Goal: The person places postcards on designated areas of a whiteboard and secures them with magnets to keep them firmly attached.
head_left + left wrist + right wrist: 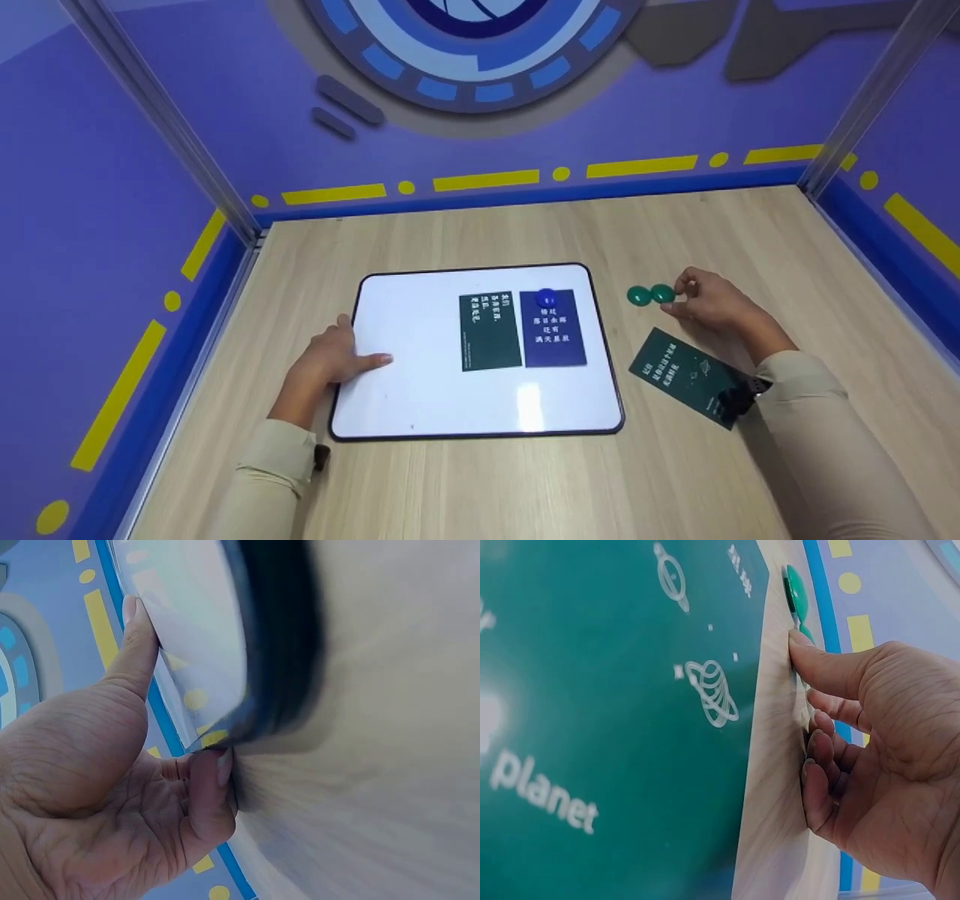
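A white magnetic whiteboard (420, 390) with a black rim lies on the table. My left hand (330, 360) grips its left edge, thumb laid over the white surface and fingers curled at the rim, as the left wrist view shows. To the right of the board, my right hand (714, 301) pinches the nearer of two round green magnets (662, 293) between thumb and index finger. The other green magnet (639, 295) sits right beside it. Below that hand lies a loose dark green card (671, 367) with white writing, partly covered by the wrist camera.
On the board, a green card (491, 341) lies beside a blue card (555, 354), which has a round blue magnet (547, 298) at its top. The wooden table (465, 487) is bordered by purple-blue panels (225, 112) at the back and sides.
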Tool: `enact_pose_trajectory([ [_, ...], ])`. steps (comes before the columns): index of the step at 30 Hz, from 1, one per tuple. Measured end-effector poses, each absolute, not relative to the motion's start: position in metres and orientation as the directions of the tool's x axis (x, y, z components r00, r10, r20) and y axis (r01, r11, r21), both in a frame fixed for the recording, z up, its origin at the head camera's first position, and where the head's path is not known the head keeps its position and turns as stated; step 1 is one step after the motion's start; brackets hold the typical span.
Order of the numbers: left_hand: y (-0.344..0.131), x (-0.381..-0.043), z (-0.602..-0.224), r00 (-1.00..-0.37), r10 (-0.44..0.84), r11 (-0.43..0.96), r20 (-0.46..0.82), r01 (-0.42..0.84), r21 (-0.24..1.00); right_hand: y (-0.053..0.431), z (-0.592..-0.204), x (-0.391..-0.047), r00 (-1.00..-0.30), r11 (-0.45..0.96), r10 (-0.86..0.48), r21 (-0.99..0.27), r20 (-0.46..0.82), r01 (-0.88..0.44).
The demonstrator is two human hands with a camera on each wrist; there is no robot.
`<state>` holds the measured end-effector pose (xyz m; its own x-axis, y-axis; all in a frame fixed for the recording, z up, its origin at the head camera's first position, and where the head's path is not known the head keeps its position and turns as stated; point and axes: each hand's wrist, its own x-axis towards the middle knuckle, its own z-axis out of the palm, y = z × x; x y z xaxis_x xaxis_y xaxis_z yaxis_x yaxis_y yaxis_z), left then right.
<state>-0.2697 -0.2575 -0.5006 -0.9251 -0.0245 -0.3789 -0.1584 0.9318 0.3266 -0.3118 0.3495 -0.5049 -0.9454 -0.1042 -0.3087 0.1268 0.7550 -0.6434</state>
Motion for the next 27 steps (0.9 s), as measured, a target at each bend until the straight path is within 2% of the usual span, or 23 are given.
enact_pose_trajectory([
  [6,-0.2571,-0.2704,-0.4997,-0.924,-0.027,0.931,-0.381,-0.162,0.326,0.3488,-0.5051,-0.3116,-0.959,0.793,-0.099,-0.604,-0.267,0.086],
  [27,-0.259,-0.2701,-0.5024,-0.922,-0.03,0.93,-0.386,-0.168,0.328,0.3479,-0.505,-0.3106,-0.954,0.776,-0.088,-0.62,-0.286,0.114],
])
